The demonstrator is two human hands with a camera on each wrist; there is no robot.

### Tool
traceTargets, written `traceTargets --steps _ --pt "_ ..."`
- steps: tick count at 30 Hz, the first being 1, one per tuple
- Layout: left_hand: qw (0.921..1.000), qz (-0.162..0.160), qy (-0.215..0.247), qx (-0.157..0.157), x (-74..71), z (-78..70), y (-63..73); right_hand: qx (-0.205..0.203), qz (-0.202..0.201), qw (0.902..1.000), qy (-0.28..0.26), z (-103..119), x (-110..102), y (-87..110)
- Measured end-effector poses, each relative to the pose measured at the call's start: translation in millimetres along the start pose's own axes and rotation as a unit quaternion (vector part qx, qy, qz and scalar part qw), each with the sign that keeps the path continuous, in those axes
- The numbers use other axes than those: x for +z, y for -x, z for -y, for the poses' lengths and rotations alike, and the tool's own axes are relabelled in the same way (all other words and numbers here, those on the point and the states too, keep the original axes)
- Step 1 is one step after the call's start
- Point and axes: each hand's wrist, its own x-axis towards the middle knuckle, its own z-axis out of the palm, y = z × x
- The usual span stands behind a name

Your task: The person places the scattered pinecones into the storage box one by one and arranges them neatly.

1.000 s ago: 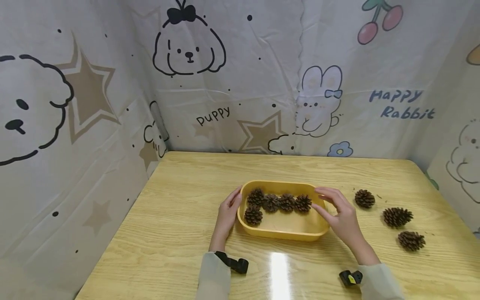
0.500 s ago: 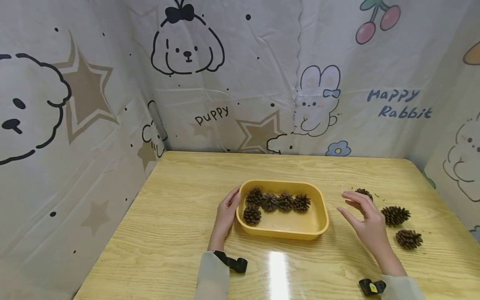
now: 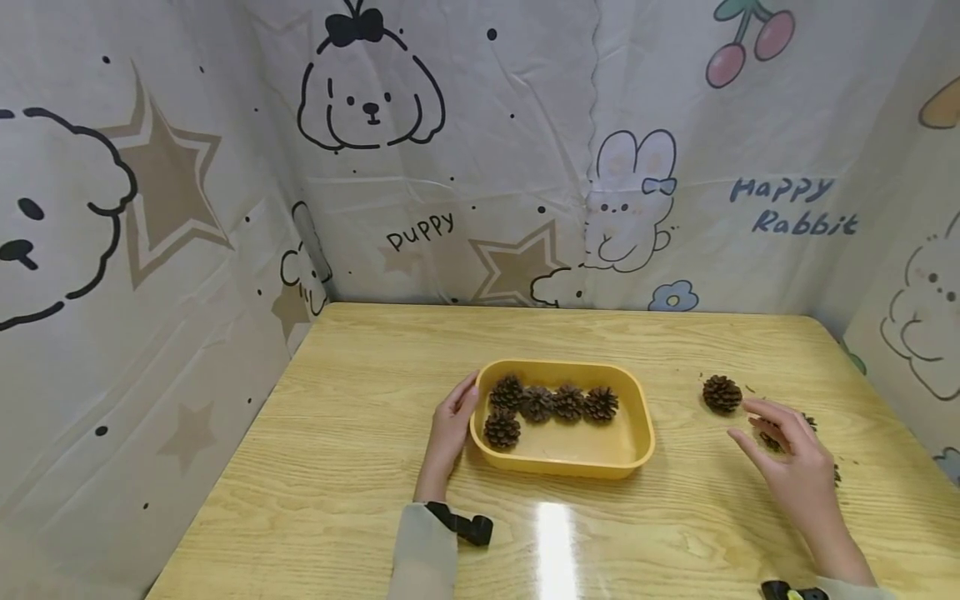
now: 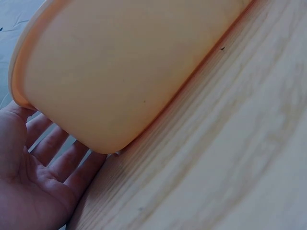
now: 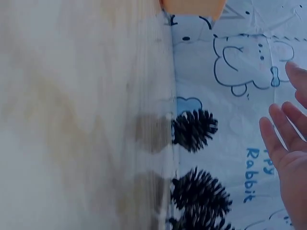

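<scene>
Several brown pine cones sit in a yellow plastic tub, lined along its back and left side. My left hand rests against the tub's left end. In the left wrist view, the fairly straight fingers of that hand touch the outside of the tub. My right hand hovers over the table's right side, fingers spread from the thumb, holding nothing. It partly hides two pine cones, while another pine cone lies just left of its fingertips. The right wrist view shows loose pine cones beside the hand.
The wood-grain table ends at a patterned cloth hung behind and at the sides. Small dark crumbs lie near the loose pine cones. A bright light reflection falls on the table before the tub.
My right hand has left the tub's right end, moving rightward to the loose pine cones. My left hand and the tub have stayed in place; the head view has shifted slightly.
</scene>
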Motion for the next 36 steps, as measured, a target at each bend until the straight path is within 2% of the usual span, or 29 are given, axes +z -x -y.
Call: traceTargets --steps 3,7,10,13,15,22,29,36 --pt "1.0 0.002 0.002 -0.006 0.0 -4.3 1.9 0.031 -0.006 0.9995 0.009 -5.9 -10.5 5.0" --pt "1.0 0.002 -0.002 -0.002 0.2 -1.3 0.3 0.08 -0.014 0.9962 0.033 -12.8 -24.6 11.4" --pt "1.0 -0.001 0.002 -0.003 0.5 12.0 -6.3 0.129 0.0 0.9896 0.064 -18.0 -35.1 17.0" --pt "1.0 -0.006 -0.004 -0.002 1.2 25.2 -12.0 0.184 0.021 0.9779 0.097 -24.4 -44.2 23.3" --pt "1.0 -0.008 -0.005 -0.002 1.8 31.8 -14.4 0.206 0.027 0.9717 0.112 -29.7 -48.2 26.7" --pt "1.0 -0.006 0.003 -0.006 2.0 33.6 -14.3 0.222 0.016 0.9631 0.151 -43.0 -51.5 33.9" --pt "0.9999 -0.005 0.011 -0.006 2.1 33.2 -15.5 0.292 0.069 0.9396 0.165 -51.3 -55.7 34.1" --pt "0.9998 -0.004 0.016 -0.009 1.9 34.9 -16.5 0.322 0.094 0.9327 0.132 -58.1 -56.8 35.5"
